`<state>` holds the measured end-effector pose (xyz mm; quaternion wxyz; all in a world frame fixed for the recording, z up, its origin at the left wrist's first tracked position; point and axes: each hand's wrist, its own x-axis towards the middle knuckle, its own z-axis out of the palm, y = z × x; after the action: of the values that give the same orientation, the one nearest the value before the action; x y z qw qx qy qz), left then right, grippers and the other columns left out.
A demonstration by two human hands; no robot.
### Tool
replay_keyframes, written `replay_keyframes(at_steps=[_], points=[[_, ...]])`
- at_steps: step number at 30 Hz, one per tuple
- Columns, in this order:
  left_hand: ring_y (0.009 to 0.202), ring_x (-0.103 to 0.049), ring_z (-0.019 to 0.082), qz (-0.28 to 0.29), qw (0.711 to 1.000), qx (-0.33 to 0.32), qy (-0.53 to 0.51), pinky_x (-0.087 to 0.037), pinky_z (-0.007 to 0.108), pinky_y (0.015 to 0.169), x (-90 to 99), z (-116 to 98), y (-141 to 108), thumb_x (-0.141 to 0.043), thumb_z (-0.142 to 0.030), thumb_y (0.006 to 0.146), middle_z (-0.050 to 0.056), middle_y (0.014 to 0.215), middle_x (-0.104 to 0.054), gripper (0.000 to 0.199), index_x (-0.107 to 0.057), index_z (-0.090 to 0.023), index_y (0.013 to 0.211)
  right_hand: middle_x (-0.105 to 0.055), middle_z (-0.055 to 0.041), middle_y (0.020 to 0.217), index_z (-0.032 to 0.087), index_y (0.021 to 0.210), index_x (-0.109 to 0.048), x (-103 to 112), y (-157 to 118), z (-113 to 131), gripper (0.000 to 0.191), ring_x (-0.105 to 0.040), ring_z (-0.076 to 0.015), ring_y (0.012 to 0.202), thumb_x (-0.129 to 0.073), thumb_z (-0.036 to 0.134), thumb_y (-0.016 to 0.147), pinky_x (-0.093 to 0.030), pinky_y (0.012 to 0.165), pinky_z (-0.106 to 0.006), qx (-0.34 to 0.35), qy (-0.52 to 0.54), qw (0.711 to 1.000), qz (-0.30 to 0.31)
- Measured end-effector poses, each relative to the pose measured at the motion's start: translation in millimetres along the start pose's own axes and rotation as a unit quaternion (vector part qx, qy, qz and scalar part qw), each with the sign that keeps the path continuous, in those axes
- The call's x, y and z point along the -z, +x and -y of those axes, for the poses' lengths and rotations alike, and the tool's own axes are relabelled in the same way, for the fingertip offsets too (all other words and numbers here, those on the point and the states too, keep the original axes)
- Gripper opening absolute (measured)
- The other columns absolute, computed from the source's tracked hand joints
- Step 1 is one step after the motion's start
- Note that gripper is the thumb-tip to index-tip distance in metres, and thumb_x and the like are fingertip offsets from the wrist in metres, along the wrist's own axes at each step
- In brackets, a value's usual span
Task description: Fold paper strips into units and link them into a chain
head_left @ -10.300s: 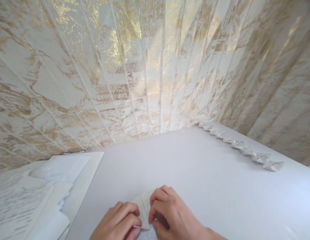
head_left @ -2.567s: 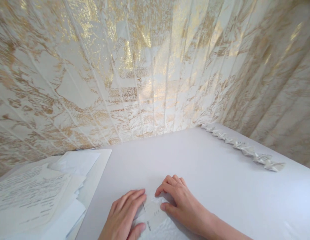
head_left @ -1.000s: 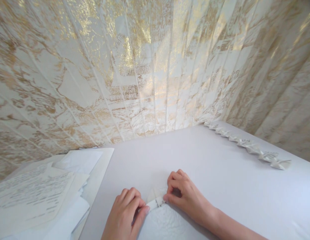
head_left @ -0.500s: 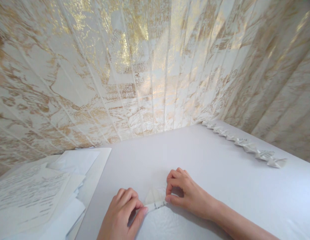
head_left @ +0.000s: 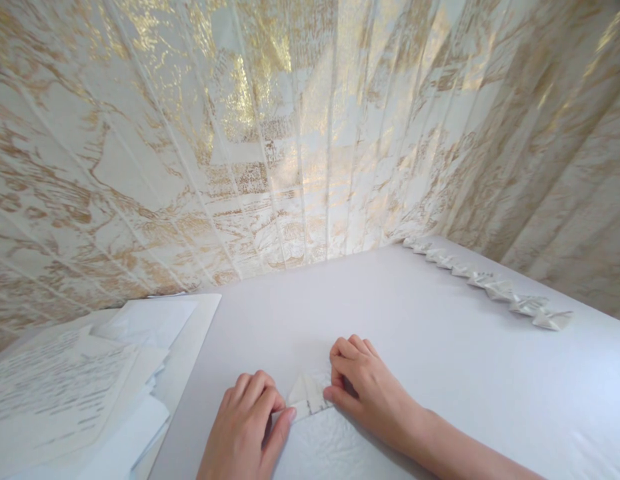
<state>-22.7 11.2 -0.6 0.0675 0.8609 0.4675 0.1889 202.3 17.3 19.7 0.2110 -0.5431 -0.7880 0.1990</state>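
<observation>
A small folded piece of white paper (head_left: 309, 395) lies on the white table near its front, with a pointed top and a folded strip with dark marks along its lower edge. My left hand (head_left: 250, 423) pinches the strip's left end between thumb and curled index finger. At the other end, the thumb and forefinger of my right hand (head_left: 363, 377) close on the paper's right corner. The remaining fingers of both hands are curled in.
Loose sheets with handwriting (head_left: 65, 387) are piled at the left on a white board or large sheet. Along the table's right edge runs a row of several folded paper pieces (head_left: 497, 288). Patterned gold and white curtains (head_left: 270, 133) hang behind the table (head_left: 370, 293).
My right hand has shifted slightly left along the paper. More of the paper's pointed upper part shows between my hands. The view has moved a little.
</observation>
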Motion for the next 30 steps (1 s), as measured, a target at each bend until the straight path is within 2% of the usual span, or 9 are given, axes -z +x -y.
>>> replay_keyframes(at_steps=[8,12,15,18,20,22,25,30], points=[[0.081,-0.054,0.021,0.02,1.0,0.005,0.009,-0.042,0.034,0.07,1.0,-2.4,1.8,-0.05,-0.025,0.092,0.0,0.084,-0.058,0.016,-0.055,-0.022,0.077,-0.059,-0.0011,0.086,0.018,0.068,-0.056,-0.1,3.3,0.1,0.023,-0.051,-0.0195,0.088,-0.075,0.017,0.081,-0.039,0.08,-0.033,0.0,-0.052,0.999,0.012],[0.083,-0.053,0.022,0.021,0.999,0.027,-0.008,-0.041,0.036,0.072,-0.6,-2.0,0.6,-0.048,-0.027,0.093,0.001,0.086,-0.057,0.015,-0.053,-0.022,0.08,-0.058,-0.0014,0.087,0.018,0.071,-0.056,-1.3,2.2,-0.2,0.022,-0.05,-0.0195,0.086,-0.074,0.02,0.083,-0.039,0.078,-0.032,0.023,-0.079,0.997,0.005],[0.085,-0.052,0.023,0.022,0.999,0.039,-0.027,-0.041,0.039,0.074,-2.1,-1.5,-0.7,-0.045,-0.028,0.095,0.002,0.089,-0.057,0.014,-0.053,-0.022,0.085,-0.059,-0.0019,0.09,0.018,0.078,-0.056,-3.2,1.0,-1.6,0.017,-0.05,-0.0192,0.086,-0.07,0.016,0.086,-0.039,0.078,-0.031,0.078,-0.103,0.992,-0.004],[0.087,-0.052,0.024,0.032,0.998,0.037,-0.037,-0.04,0.04,0.076,-3.2,-0.9,-1.6,-0.042,-0.026,0.096,0.002,0.092,-0.057,0.015,-0.054,-0.023,0.088,-0.06,-0.0024,0.096,0.019,0.094,-0.058,-4.0,-0.1,-1.8,0.007,-0.049,-0.0189,0.089,-0.062,0.014,0.092,-0.037,0.081,-0.031,0.19,-0.129,0.973,0.005],[0.087,-0.051,0.024,0.031,0.998,0.039,-0.036,-0.04,0.041,0.076,-3.7,-0.7,-1.9,-0.04,-0.026,0.096,0.002,0.092,-0.056,0.017,-0.054,-0.023,0.088,-0.06,-0.0021,0.096,0.021,0.107,-0.058,-3.2,-0.8,-0.2,0.011,-0.049,-0.0184,0.086,-0.056,0.017,0.097,-0.036,0.081,-0.031,0.272,-0.152,0.95,0.022],[0.087,-0.051,0.025,0.028,0.998,0.041,-0.033,-0.039,0.041,0.075,-4.0,-0.7,-1.8,-0.04,-0.025,0.096,0.003,0.091,-0.056,0.018,-0.055,-0.023,0.087,-0.06,-0.0016,0.092,0.023,0.117,-0.056,-1.8,-1.2,2.3,0.018,-0.048,-0.0174,0.08,-0.051,0.019,0.1,-0.035,0.077,-0.03,0.323,-0.172,0.93,0.034],[0.087,-0.051,0.025,0.027,0.998,0.042,-0.034,-0.039,0.041,0.075,-4.2,-1.1,-0.7,-0.04,-0.023,0.095,0.003,0.09,-0.056,0.017,-0.054,-0.022,0.086,-0.059,-0.0012,0.089,0.024,0.121,-0.056,-0.4,-1.8,5.7,0.021,-0.047,-0.0167,0.075,-0.048,0.02,0.102,-0.033,0.072,-0.03,0.343,-0.187,0.92,0.034],[0.087,-0.051,0.025,0.023,0.998,0.043,-0.036,-0.04,0.041,0.075,-5.5,-0.3,0.1,-0.04,-0.023,0.095,0.003,0.09,-0.056,0.017,-0.055,-0.023,0.086,-0.059,-0.0009,0.089,0.024,0.116,-0.058,0.2,-4.3,6.2,0.016,-0.049,-0.0172,0.077,-0.049,0.024,0.102,-0.032,0.07,-0.031,0.338,-0.194,0.92,0.034]])
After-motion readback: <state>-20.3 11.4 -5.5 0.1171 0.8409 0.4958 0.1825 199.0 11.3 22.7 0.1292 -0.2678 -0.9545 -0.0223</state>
